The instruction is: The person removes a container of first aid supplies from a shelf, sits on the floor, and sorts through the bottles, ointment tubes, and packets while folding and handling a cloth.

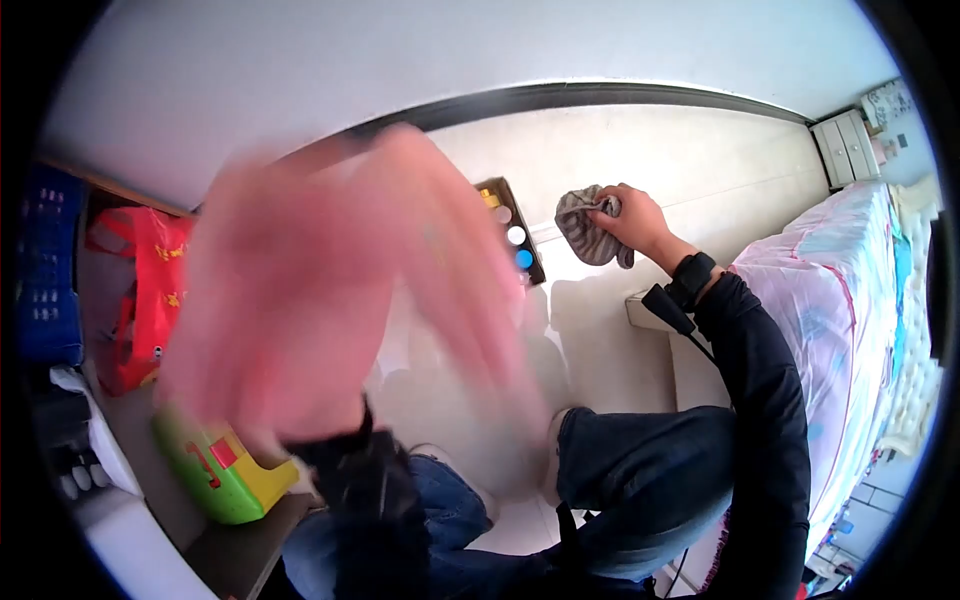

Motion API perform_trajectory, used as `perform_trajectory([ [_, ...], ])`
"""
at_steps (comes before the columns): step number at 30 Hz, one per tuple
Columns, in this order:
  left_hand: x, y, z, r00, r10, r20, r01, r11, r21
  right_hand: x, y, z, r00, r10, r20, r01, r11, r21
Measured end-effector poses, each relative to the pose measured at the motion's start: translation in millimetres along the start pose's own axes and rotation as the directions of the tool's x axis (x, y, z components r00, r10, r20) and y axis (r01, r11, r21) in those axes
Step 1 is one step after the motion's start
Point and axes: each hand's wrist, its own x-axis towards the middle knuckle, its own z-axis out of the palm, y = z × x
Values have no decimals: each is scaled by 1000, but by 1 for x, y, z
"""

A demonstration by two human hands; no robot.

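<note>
My right hand [637, 222] pinches a bunched grey-brown striped cloth [588, 228] and holds it up over the pale floor; folds hide its exact kind. Close to the camera, my left hand [290, 290] is a large motion smear, so its fingers and anything in them cannot be made out. Partly behind it, a small dark box [541, 272] on the floor holds several bottles with white, yellow and blue caps, among them a blue cap [524, 259].
On the left are a red bag [160, 270], a blue crate [50, 265] and a green-yellow plastic object [225, 480]. A bed with a pinkish cover [815, 270] stands on the right, with a white drawer cabinet [845, 148] beyond. My bent knees [650, 480] are below.
</note>
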Motion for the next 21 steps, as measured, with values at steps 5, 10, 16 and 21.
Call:
perform_trajectory([
  [5, 4, 71, 45, 917, -188, 352, 128, 974, 186, -11, -10, -13, 997, -50, -59, 54, 996, 67],
  [10, -18, 97, 68, 919, -254, 303, 172, 947, 271, -15, -17, -8, 995, -27, -100, 43, 985, 169],
  [16, -37, 110, 77, 950, -209, 232, 136, 946, 294, -17, -13, 10, 984, 10, -175, 28, 977, 211],
  [21, -50, 108, 72, 980, -139, 143, 97, 959, 267, -23, -13, -2, 975, 33, -219, 14, 978, 209],
])
